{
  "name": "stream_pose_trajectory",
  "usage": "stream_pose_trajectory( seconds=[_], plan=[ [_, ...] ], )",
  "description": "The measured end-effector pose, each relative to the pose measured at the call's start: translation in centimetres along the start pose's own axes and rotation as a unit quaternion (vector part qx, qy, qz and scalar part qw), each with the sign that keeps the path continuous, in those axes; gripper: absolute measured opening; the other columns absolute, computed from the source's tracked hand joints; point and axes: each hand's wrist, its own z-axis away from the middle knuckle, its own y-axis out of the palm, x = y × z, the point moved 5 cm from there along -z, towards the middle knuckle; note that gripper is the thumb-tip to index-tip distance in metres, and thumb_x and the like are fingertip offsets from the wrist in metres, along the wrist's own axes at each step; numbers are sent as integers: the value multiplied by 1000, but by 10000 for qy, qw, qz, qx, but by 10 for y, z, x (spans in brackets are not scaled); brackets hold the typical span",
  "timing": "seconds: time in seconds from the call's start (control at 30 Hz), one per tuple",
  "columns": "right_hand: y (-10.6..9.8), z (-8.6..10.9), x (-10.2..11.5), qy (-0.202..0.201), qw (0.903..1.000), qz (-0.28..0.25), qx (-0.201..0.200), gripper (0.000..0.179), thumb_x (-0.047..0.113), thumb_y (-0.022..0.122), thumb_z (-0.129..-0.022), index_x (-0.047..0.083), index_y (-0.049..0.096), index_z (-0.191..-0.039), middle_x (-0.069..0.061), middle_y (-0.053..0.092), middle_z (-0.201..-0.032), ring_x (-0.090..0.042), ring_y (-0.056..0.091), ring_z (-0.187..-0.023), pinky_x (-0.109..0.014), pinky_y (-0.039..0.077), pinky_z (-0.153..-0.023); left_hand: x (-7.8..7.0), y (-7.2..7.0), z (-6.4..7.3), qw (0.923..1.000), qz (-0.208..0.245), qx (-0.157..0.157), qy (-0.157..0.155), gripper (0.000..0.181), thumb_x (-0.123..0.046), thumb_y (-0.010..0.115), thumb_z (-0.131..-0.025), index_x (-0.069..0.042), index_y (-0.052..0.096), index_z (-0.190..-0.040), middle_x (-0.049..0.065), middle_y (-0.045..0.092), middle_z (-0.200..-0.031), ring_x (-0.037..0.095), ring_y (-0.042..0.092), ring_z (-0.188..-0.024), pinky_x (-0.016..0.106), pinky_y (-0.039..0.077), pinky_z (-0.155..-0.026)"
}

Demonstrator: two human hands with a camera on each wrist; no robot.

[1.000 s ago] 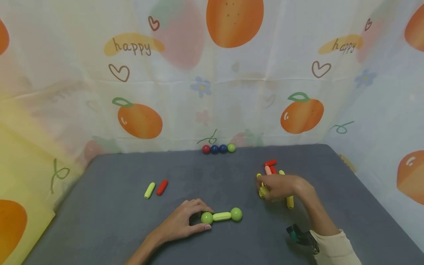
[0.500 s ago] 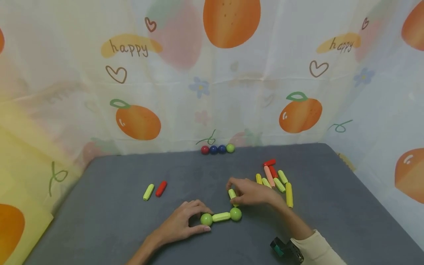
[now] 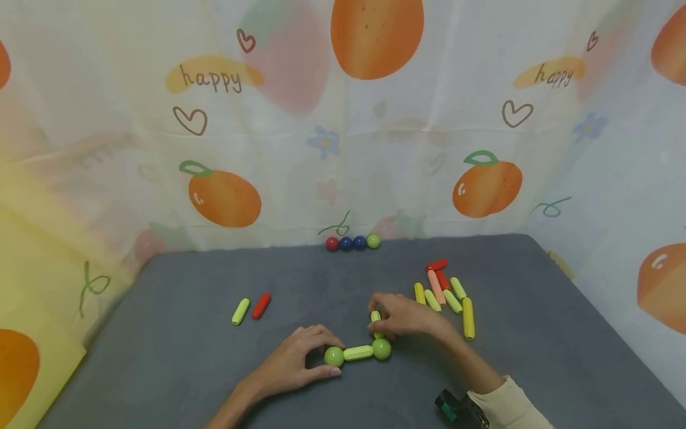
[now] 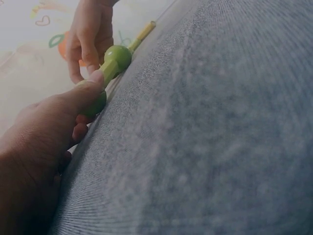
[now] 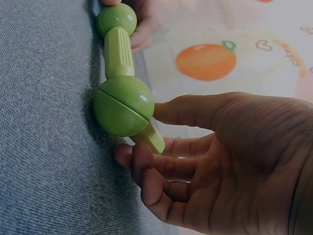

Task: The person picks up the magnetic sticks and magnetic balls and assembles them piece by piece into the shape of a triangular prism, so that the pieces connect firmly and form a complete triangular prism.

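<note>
Two green balls joined by a yellow-green toy building rod (image 3: pixel 358 353) lie at the front middle of the table. My left hand (image 3: pixel 297 360) holds the left green ball (image 3: pixel 334 356) between thumb and fingers. With thumb and fingers, my right hand (image 3: pixel 409 316) pinches a second yellow-green rod (image 3: pixel 376 316), whose near end meets the right green ball (image 3: pixel 382 349). This rod points away from the ball, at an angle to the joined one. In the right wrist view, the seamed green ball (image 5: pixel 123 105) hides part of the held rod (image 5: pixel 155 140).
Right of my right hand lie loose rods, among them a long yellow rod (image 3: pixel 468 319), a pink rod (image 3: pixel 436 287) and a red rod (image 3: pixel 437 264). A yellow-green rod (image 3: pixel 240 311) and a red rod (image 3: pixel 261 305) lie left. Several balls (image 3: pixel 346 243) line the grey table's back edge.
My right hand has come left from the loose rods with a yellow-green rod and brought its end to the right green ball. My left hand keeps its hold on the left ball.
</note>
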Motion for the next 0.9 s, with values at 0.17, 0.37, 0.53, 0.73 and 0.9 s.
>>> stream_pose_trajectory(
  seconds=[0.17,0.37,0.53,0.73,0.9],
  plan=[
    [-1,2,0,77,10000,5,29,36,21,67,-102,-2,58,-128,-4,60,-64,-12,52,-58,-25,41,-60,-1,0,-1,10000,-4,-19,-34,32,-47,74,-96,-42,66,-126,-21,64,-116,-4,56,-92,30,45,-87],
    [-10,4,-2,440,9990,122,-30,37,24,68,-103,1,58,-130,-6,70,-78,-17,64,-65,-28,47,-64,-1,1,-3,10000,-31,-41,-6,31,-47,73,-96,-41,67,-126,-20,64,-115,-4,56,-90,29,45,-86],
    [-39,-8,2,665,9923,925,-480,41,26,68,-103,1,58,-134,-11,71,-96,-20,67,-80,-35,53,-74,0,1,1,9999,2,-57,102,30,-45,73,-97,-40,68,-127,-19,64,-113,-4,56,-93,29,44,-86],
    [-81,-54,0,-201,9675,2136,-1336,30,8,66,-99,-8,59,-124,-23,66,-116,-33,65,-104,-46,55,-91,0,-2,4,9997,127,-70,184,34,-43,75,-96,-38,69,-129,-19,64,-111,-2,58,-98,29,45,-85],
    [-89,-83,-18,-670,9450,2646,-1801,36,-3,65,-94,-14,58,-128,-30,58,-131,-44,57,-124,-54,49,-105,-1,1,3,9997,161,24,191,37,-44,75,-96,-36,69,-132,-18,64,-112,-2,58,-100,29,45,-86]
  ],
)
